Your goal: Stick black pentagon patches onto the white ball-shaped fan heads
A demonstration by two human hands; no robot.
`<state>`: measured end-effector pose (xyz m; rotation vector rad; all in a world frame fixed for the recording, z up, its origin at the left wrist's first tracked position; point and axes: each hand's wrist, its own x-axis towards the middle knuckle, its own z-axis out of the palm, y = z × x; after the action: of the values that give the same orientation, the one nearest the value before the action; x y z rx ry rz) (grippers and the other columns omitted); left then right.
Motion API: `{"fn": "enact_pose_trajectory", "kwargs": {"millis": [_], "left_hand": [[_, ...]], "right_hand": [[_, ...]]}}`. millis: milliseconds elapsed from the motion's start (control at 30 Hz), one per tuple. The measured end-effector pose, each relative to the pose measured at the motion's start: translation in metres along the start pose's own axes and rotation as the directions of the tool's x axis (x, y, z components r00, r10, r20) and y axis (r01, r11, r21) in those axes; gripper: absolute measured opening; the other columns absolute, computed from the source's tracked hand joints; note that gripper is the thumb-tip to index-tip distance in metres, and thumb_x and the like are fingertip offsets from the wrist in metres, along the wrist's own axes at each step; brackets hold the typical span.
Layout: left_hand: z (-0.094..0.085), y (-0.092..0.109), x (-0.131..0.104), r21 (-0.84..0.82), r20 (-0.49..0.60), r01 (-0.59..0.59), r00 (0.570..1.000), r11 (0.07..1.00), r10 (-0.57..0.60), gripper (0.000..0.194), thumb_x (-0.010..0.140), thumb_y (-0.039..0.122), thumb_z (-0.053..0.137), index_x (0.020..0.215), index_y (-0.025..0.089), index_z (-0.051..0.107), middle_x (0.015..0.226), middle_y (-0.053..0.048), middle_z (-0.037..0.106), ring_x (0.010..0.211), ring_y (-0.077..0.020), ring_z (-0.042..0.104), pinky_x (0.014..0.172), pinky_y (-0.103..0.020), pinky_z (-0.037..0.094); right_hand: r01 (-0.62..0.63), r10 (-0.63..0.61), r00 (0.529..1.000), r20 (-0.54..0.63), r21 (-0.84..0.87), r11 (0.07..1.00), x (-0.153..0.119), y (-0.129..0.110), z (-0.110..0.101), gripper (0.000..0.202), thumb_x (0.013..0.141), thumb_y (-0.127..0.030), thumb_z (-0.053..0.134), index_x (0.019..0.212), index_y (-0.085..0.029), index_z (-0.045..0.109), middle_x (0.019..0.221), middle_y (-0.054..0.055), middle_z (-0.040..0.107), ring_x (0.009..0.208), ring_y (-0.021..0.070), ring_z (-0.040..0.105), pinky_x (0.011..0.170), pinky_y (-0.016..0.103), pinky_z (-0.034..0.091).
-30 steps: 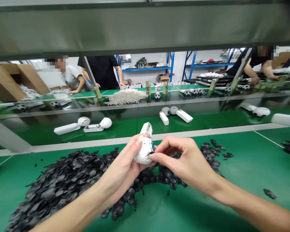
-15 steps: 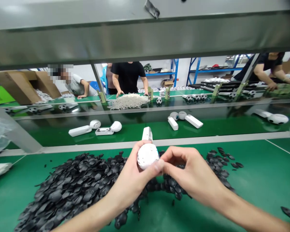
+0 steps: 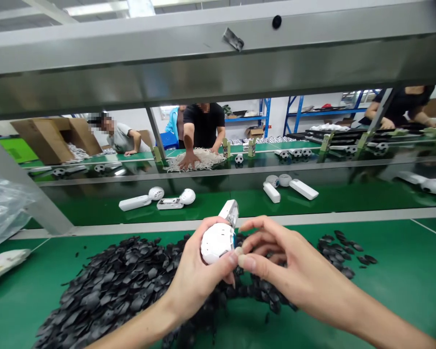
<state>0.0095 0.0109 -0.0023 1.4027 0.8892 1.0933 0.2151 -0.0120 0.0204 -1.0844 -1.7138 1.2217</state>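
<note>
Green worktop (image 3: pixel 396 271): broad support.
Black panel pile (image 3: pixel 119 281): loose, thin pieces; likely light, stiff.
Right hand (image 3: pixel 294 257): part-open, index finger lifted clear of thumb; no piece visible in grasp.
Left hand (image 3: pixel 191 276): curled closed around housing's round head.
White ball-headed housing (image 3: pixel 216 242): above worktop, handle pointing away; likely light, rigid, smooth, slippery. Best hold: cradle head, spare neck joint.

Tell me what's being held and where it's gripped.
A white device, held by its round head in the left hand; the right hand is at the head's side.
</note>
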Motion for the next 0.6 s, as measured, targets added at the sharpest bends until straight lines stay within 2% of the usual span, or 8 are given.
{"fn": "enact_pose_trajectory", "kwargs": {"millis": [33,100,167,200,267,367,600], "left_hand": [[0.001,-0.002,-0.001,-0.013,0.018,0.003,1.0,1.0,-0.003,0.059,0.075,0.038,0.092,0.12,0.024,0.057,0.075,0.005,0.062,0.053,-0.0138,0.06,0.053,-0.024,0.054],[0.004,-0.003,-0.002,-0.035,0.04,-0.001,0.999,0.999,0.002,0.058,0.073,0.035,0.093,0.118,0.024,0.059,0.076,0.005,0.061,0.054,-0.0127,0.058,0.052,-0.023,0.052],[0.007,-0.004,-0.003,-0.036,0.048,-0.01,0.999,0.999,0.012,0.055,0.071,0.034,0.094,0.115,0.024,0.061,0.077,0.004,0.06,0.056,-0.0126,0.056,0.052,-0.022,0.051],[0.008,-0.003,-0.004,-0.03,0.044,-0.02,0.999,0.999,0.022,0.054,0.07,0.034,0.094,0.113,0.024,0.063,0.078,0.003,0.06,0.058,-0.0128,0.056,0.052,-0.022,0.05],[0.01,-0.002,-0.005,-0.011,0.036,-0.045,0.998,0.999,0.045,0.05,0.071,0.031,0.093,0.111,0.023,0.065,0.081,0.002,0.062,0.062,-0.0136,0.056,0.055,-0.021,0.049],[0.011,-0.001,-0.005,-0.018,0.039,-0.064,0.997,0.998,0.065,0.047,0.07,0.023,0.092,0.109,0.023,0.067,0.087,0.001,0.066,0.07,-0.0143,0.058,0.061,-0.021,0.051],[0.012,-0.006,-0.005,-0.046,0.005,-0.086,0.996,0.995,0.087,0.048,0.069,0.016,0.091,0.11,0.021,0.066,0.088,0.002,0.066,0.07,-0.011,0.055,0.062,-0.017,0.049]], "right_hand": [[-0.044,0.044,0.999,0.016,0.006,0.999,0.001,0.002,-0.001,0.063,0.095,-0.054,0.077,0.147,-0.028,0.055,0.115,0.006,0.076,0.098,0.0212,0.075,0.076,0.026,0.059],[-0.103,0.093,0.989,0.113,0.08,0.991,0.003,0.007,-0.001,0.097,0.092,-0.061,0.079,0.168,-0.032,0.026,0.131,0.01,0.071,0.107,0.0225,0.074,0.087,0.03,0.061],[-0.12,0.08,0.975,0.209,0.186,0.975,0.005,0.011,0.002,0.119,0.089,-0.065,0.081,0.173,-0.034,0.002,0.15,0.014,0.06,0.121,0.0244,0.07,0.099,0.036,0.061],[-0.115,0.059,0.97,0.237,0.227,0.967,0.006,0.013,0.004,0.122,0.089,-0.066,0.081,0.173,-0.035,-0.001,0.156,0.015,0.054,0.127,0.0254,0.067,0.104,0.038,0.059],[-0.1,0.019,0.963,0.271,0.289,0.952,0.007,0.015,0.009,0.117,0.089,-0.068,0.081,0.173,-0.033,0.008,0.162,0.015,0.046,0.136,0.0272,0.061,0.112,0.04,0.055],[-0.082,-0.038,0.953,0.301,0.375,0.924,0.008,0.019,0.013,0.106,0.089,-0.066,0.081,0.171,-0.03,0.024,0.163,0.015,0.045,0.141,0.0281,0.057,0.116,0.039,0.052],[-0.113,-0.039,0.949,0.312,0.455,0.883,0.01,0.029,0.011,0.106,0.089,-0.058,0.086,0.171,-0.031,0.024,0.164,0.014,0.044,0.144,0.0284,0.054,0.117,0.038,0.05]]}}
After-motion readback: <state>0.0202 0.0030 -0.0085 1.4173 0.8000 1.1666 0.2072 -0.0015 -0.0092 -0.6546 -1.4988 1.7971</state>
